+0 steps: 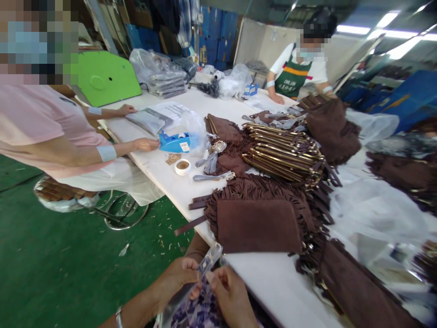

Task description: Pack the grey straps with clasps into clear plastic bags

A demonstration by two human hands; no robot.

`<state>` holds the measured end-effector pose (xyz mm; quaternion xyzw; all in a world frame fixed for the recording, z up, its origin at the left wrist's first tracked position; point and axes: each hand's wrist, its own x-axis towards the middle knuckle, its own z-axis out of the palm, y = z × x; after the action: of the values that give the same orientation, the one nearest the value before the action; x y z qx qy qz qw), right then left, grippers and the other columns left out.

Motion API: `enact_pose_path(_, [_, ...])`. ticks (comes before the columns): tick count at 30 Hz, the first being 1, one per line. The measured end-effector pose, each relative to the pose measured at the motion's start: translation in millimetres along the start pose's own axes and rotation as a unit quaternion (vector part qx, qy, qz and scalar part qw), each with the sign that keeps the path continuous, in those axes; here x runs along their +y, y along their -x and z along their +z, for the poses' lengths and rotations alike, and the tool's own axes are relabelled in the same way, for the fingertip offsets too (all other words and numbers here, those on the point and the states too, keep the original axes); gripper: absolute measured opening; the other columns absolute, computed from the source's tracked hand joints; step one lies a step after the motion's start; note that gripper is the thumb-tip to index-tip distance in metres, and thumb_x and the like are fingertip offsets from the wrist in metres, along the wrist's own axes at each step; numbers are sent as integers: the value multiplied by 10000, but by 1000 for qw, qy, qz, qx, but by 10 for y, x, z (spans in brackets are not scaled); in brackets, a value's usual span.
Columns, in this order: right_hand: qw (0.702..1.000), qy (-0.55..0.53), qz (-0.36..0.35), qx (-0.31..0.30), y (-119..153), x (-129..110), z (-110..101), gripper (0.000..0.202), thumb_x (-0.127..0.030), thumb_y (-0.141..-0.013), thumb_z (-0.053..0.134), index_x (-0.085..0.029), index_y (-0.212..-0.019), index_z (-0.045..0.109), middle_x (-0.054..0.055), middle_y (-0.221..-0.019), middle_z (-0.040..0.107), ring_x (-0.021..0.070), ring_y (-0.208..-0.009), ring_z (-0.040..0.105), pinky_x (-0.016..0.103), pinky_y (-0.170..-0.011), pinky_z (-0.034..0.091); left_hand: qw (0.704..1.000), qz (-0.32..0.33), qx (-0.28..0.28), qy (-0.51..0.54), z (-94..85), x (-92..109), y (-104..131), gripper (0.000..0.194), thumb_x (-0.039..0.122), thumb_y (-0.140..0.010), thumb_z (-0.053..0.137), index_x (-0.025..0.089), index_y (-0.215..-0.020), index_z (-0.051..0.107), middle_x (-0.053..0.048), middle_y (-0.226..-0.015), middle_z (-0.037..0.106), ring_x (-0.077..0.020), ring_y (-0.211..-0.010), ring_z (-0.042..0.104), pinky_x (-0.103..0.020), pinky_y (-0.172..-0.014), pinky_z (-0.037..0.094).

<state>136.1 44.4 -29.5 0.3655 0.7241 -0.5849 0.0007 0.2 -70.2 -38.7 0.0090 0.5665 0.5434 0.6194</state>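
Close to the table's near edge, my left hand (pixel 180 279) is closed round a narrow strip in clear plastic wrapping (pixel 210 258), which points up and away. My right hand (pixel 229 291) pinches at the lower part of the same wrapped strip. What lies inside the plastic is too blurred to name for certain. Just beyond my hands, a dark brown suede bag with fringe (pixel 257 225) lies flat on the table. Similar wrapped strips, greyish with a metal clasp (pixel 212 176), rest farther up the table.
Stacked brown pouches with gold zips (pixel 287 155) fill the table's middle, with more fringed bags (pixel 362 282) to the right. A blue tape dispenser (pixel 175 142) and tape roll (pixel 182 166) stand left. One co-worker (pixel 58 132) handles a grey packet; another (pixel 297 73) works at the far side.
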Motion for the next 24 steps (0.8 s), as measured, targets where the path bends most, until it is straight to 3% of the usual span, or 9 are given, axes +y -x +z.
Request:
enact_pose_path(3, [983, -168, 56, -47, -13, 121, 208, 320, -513, -846, 510, -205, -761, 499, -44, -538, 540, 99, -396, 387, 212, -399, 278, 999, 7, 20, -34, 68, 15, -23, 306, 371, -618, 748, 158, -714, 549, -52, -580, 682, -138, -423, 552, -232, -439, 398])
enact_pose_path(7, [973, -226, 56, -12, -141, 176, 301, 312, -485, -771, 582, -200, -688, 485, -75, -462, 455, 76, -388, 303, 202, -409, 225, 998, 12, 21, -60, 58, 7, -41, 316, 354, -601, 746, 174, -737, 526, -41, -578, 680, -137, -420, 556, -228, -436, 401])
enact_pose_path(11, [978, -197, 66, -8, -196, 165, 262, 297, -460, -768, 574, -192, -668, 493, -75, -468, 437, 80, -407, 316, 213, -429, 223, 999, 13, 14, -39, -2, -28, -27, 313, 345, -628, 745, 168, -781, 539, -52, -603, 688, -150, -442, 576, -248, -459, 439])
enact_pose_path(15, [992, -125, 32, 8, -182, 185, 222, 239, -387, -809, 540, -176, -696, 543, -23, -603, 548, 123, -544, 474, 228, -526, 355, 998, -44, -29, 23, 8, 8, 38, 319, 398, -669, 729, 147, -804, 586, -72, -674, 694, -157, -503, 609, -259, -504, 484])
enact_pose_path(20, [1000, -8, -17, 21, -80, 174, 89, 219, -330, -873, 479, -189, -728, 565, -8, -655, 577, 162, -632, 556, 252, -603, 421, 996, -80, -6, 29, 23, 42, 26, 195, 296, -603, 690, 154, -695, 592, -13, -552, 613, -97, -405, 492, -184, -390, 383])
enact_pose_path(24, [995, 30, -100, -9, -3, 100, -87, 227, -261, -890, 480, -227, -1066, 618, 23, -929, 676, 184, -854, 630, 283, -801, 462, 997, -70, -17, 26, -10, 75, -6, 160, 268, -597, 691, 138, -604, 597, -2, -493, 562, -75, -378, 428, -174, -370, 344])
